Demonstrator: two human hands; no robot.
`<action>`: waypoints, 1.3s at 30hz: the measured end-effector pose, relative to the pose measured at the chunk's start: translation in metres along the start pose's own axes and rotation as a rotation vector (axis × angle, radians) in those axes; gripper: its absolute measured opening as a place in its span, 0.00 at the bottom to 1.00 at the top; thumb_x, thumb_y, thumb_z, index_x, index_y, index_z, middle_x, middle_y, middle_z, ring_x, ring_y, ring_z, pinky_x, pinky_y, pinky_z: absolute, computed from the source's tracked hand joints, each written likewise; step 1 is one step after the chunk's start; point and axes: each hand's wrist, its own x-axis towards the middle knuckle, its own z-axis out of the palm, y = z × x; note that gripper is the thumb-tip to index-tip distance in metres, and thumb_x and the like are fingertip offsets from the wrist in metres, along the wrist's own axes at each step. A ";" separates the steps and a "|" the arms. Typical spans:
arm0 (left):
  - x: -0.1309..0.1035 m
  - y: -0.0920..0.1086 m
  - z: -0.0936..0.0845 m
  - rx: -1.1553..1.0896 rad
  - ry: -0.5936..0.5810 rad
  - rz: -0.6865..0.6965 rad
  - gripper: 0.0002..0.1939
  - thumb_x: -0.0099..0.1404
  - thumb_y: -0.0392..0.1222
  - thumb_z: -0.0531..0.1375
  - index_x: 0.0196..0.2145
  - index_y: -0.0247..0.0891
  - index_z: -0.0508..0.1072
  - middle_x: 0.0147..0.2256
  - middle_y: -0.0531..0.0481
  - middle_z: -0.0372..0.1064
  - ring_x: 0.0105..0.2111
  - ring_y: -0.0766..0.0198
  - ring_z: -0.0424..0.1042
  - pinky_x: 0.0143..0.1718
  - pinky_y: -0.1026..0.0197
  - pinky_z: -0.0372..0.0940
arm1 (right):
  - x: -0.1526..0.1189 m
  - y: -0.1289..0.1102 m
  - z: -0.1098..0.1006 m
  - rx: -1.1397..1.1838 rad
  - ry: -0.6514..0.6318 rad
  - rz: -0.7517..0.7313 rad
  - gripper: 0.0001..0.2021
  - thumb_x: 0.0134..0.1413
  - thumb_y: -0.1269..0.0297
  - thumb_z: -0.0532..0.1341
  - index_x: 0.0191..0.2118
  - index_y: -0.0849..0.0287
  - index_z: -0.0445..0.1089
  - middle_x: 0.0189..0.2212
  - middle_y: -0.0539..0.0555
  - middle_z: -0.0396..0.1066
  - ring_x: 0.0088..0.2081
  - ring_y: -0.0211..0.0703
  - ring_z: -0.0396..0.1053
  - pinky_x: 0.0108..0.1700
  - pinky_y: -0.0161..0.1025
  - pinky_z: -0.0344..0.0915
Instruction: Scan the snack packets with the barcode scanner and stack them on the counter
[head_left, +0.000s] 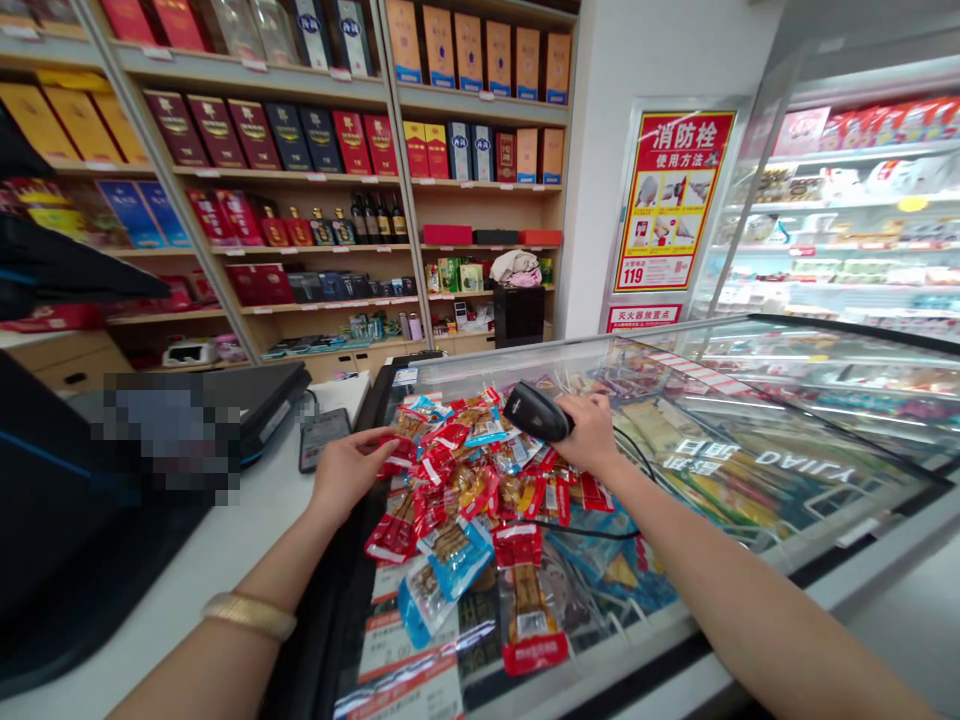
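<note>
Right hand (pixel 589 432) holding one scanner (pixel 534 411); left hand (pixel 345 472) touching one packet (pixel 395 459).

A phone (pixel 325 438) is noted on the white counter (pixel 270 520), just left of the left fingers (pixel 364 437). Boxes (pixel 288 137) are stored on shelves (pixel 262 76) well beyond them; beyond them to the right, a red poster (pixel 675 200) is mounted.

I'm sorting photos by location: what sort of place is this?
Probably a shop's checkout: the right hand holds a barcode scanner over packaged snacks piled on a glass-topped case, with boxed goods shelved behind.
</note>
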 end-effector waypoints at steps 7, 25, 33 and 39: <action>-0.005 0.012 -0.010 -0.720 0.142 -0.213 0.16 0.48 0.29 0.69 0.36 0.35 0.76 0.29 0.51 0.75 0.27 0.64 0.76 0.27 0.64 0.74 | 0.003 -0.008 -0.006 0.028 0.014 -0.032 0.11 0.50 0.58 0.63 0.39 0.57 0.74 0.32 0.54 0.77 0.37 0.47 0.70 0.45 0.45 0.49; -0.024 0.021 -0.001 -0.275 -0.059 0.138 0.23 0.54 0.63 0.63 0.34 0.38 0.75 0.19 0.55 0.65 0.17 0.67 0.60 0.17 0.66 0.57 | 0.008 -0.030 -0.024 0.201 -0.071 -0.300 0.11 0.49 0.58 0.63 0.38 0.56 0.73 0.31 0.52 0.75 0.35 0.44 0.69 0.46 0.45 0.48; -0.022 0.022 -0.006 -0.071 -0.042 0.247 0.23 0.58 0.62 0.57 0.35 0.39 0.77 0.23 0.52 0.69 0.23 0.62 0.65 0.24 0.64 0.60 | 0.007 -0.044 -0.029 0.181 -0.229 -0.362 0.10 0.50 0.59 0.61 0.39 0.55 0.73 0.30 0.52 0.75 0.34 0.44 0.68 0.46 0.45 0.48; -0.021 0.021 -0.007 -0.022 -0.029 0.253 0.22 0.59 0.61 0.56 0.35 0.40 0.77 0.24 0.51 0.69 0.25 0.61 0.66 0.26 0.63 0.61 | 0.008 -0.047 -0.030 0.157 -0.268 -0.340 0.10 0.50 0.59 0.61 0.38 0.55 0.73 0.30 0.52 0.75 0.34 0.44 0.69 0.45 0.44 0.47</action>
